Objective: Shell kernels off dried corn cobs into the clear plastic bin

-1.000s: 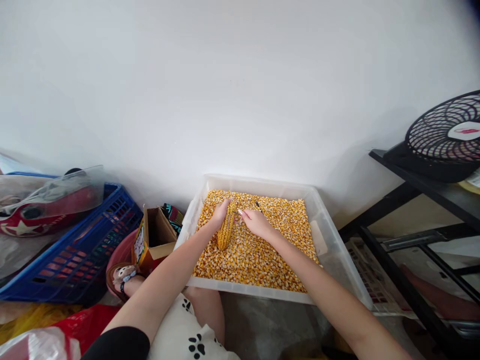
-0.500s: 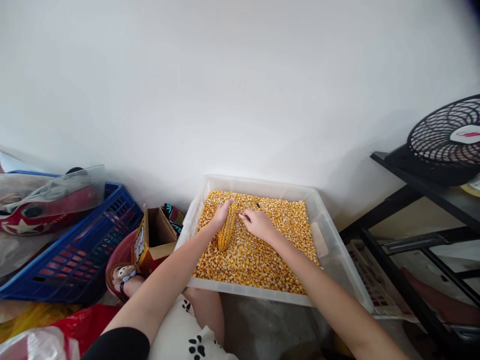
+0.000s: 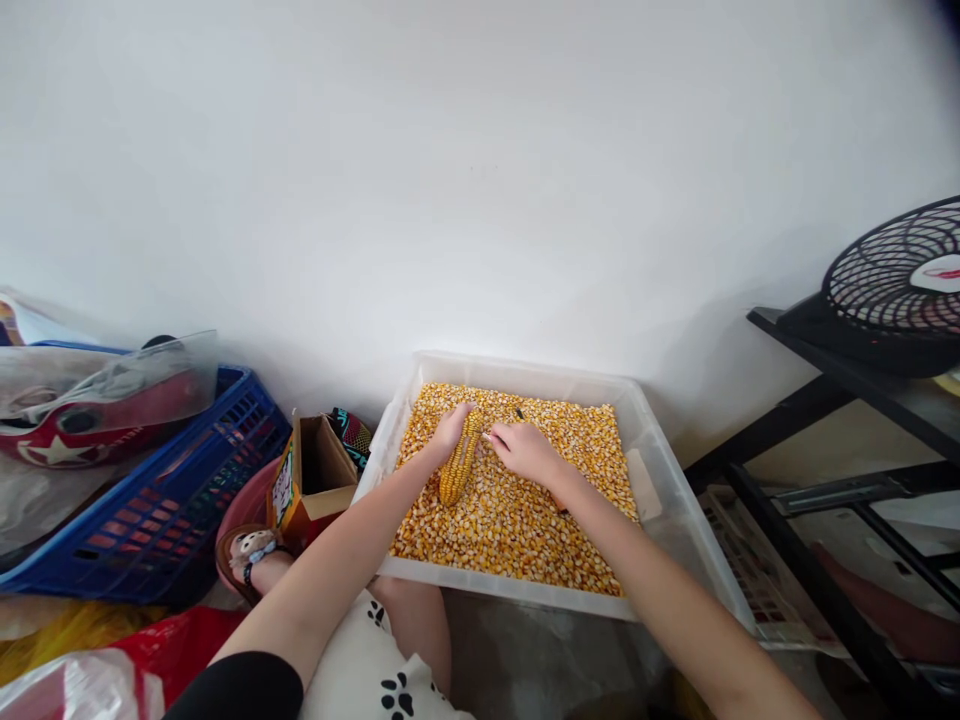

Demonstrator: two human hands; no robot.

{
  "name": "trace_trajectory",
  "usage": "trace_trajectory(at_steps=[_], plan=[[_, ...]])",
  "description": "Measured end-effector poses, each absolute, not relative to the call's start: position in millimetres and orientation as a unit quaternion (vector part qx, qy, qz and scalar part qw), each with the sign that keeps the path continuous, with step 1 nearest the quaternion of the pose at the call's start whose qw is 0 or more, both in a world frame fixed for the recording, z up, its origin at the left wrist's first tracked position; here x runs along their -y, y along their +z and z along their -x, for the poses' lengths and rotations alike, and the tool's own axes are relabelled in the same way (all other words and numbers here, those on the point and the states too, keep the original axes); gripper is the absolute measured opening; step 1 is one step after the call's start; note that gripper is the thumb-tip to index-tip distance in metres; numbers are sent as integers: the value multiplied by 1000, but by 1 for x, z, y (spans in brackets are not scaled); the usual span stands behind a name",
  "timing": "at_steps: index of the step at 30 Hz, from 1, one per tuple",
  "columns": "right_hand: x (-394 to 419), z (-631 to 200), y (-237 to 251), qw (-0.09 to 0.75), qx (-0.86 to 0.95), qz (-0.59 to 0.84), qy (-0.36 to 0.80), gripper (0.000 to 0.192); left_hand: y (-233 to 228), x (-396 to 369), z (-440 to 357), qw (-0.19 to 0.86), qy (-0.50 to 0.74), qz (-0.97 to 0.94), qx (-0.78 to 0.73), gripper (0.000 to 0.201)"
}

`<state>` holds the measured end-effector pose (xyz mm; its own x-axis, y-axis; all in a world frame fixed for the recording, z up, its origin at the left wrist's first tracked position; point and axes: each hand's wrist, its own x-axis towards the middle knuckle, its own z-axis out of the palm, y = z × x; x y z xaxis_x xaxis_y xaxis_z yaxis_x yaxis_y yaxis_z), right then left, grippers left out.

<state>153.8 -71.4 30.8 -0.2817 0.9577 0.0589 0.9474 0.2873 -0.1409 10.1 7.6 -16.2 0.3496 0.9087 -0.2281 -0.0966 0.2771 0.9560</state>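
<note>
My left hand [image 3: 452,427] is wrapped round the upper part of a corn cob [image 3: 458,468], which slants over a clear plastic bin [image 3: 679,500]. Yellow kernels cover most of the cob, and a paler strip runs along its upper right side. Closed in a fist, my right hand [image 3: 523,450] is just right of the cob. A slim tool [image 3: 519,413] passes through it; its dark end sticks out above the knuckles, while most of it is hidden by the fingers. Loose corn kernels [image 3: 510,540] fill much of the bin beneath both hands.
On the left stands a blue basket [image 3: 172,500] with a bagged red item in it. Between basket and bin is an open cardboard box [image 3: 322,465]. A black rack [image 3: 817,430] carrying a fan [image 3: 900,280] stands at the right. Behind the bin rises a white wall [image 3: 480,200].
The whole view has shifted slightly, so most things appear a little further right. Both hands keep their grips, with the right fist still close beside the cob.
</note>
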Motion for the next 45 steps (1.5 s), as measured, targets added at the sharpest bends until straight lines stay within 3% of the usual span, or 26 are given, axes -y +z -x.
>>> trace_trajectory(at_steps=[5, 12, 23, 45], plan=[[72, -147, 37, 38, 792, 608, 23, 33, -16, -9, -9, 659, 365, -487, -442, 35], [77, -135, 40, 13, 784, 621, -1, 32, -14, -11, -11, 531, 408, -560, -488, 27], [81, -120, 47, -26, 764, 645, 24, 25, -15, 1, -24, 404, 359, -645, -541, 35], [69, -172, 42, -67, 851, 520, 33, 25, -19, 10, -37, 317, 277, -714, -560, 40]])
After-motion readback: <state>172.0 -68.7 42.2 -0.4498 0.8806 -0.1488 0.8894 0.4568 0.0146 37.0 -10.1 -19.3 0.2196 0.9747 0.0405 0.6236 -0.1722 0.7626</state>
